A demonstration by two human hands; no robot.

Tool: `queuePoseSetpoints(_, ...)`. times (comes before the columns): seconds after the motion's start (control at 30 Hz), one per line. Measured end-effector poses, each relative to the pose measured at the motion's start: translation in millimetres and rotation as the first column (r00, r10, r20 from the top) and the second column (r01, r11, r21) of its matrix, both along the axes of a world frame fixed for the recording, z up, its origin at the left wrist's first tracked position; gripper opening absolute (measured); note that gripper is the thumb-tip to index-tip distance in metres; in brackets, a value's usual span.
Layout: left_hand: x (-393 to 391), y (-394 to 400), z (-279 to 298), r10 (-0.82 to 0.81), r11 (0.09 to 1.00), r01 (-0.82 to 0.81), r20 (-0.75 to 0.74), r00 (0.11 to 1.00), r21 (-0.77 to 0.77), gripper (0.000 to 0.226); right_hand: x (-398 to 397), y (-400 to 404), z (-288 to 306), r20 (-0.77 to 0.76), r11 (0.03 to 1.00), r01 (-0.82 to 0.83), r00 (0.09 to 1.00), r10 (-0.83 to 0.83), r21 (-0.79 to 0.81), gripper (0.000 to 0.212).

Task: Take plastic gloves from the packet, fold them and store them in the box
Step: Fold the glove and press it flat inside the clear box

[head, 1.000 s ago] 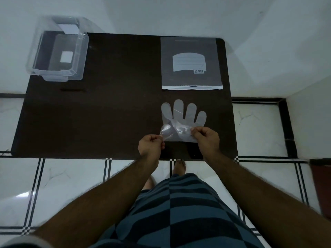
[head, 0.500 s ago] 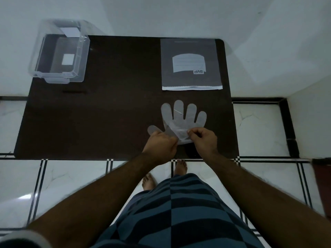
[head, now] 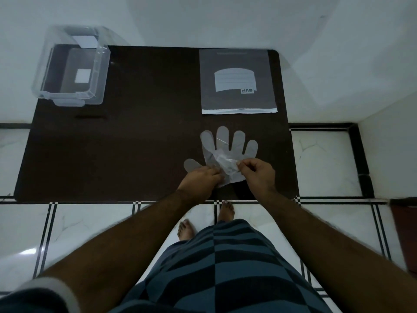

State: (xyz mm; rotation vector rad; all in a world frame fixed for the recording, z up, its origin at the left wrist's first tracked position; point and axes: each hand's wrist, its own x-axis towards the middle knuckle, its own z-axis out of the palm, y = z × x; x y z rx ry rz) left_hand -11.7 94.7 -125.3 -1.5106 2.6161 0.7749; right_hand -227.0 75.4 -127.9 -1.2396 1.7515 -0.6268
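Observation:
A clear plastic glove (head: 228, 146) lies flat on the dark table (head: 135, 143), fingers pointing away from me, thumb out to the left. My left hand (head: 200, 180) presses down on its wrist end near the thumb. My right hand (head: 258, 173) pinches a crumpled fold of the cuff and holds it lifted over the palm. The grey glove packet (head: 237, 81) lies at the back right, its open end toward me. The clear plastic box (head: 72, 66) stands open at the back left corner.
The table's front edge runs just below my hands, with white tiled floor and my bare feet (head: 203, 222) beneath. A white wall rises behind the table. A dark brown object (head: 406, 233) shows at the right edge.
My left hand let go of the raised cuff and came down flat on the glove beside the thumb. The glove's thumb now lies spread out to the left. My right hand keeps its pinch.

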Motion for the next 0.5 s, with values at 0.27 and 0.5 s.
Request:
queuePoseSetpoints(0.27,2,-1,-13,-0.125,0.992,0.125,0.099,0.987,-0.001,0.053,-9,-18,19,0.053,0.994,0.103,0.993,-0.102,-0.031,0.013)
queuePoseSetpoints(0.5,2,-3,-17,-0.168,0.986,0.168,0.15,0.974,0.016,0.053,-15,-52,50,0.103,0.975,0.193,0.978,-0.182,-0.111,0.009)
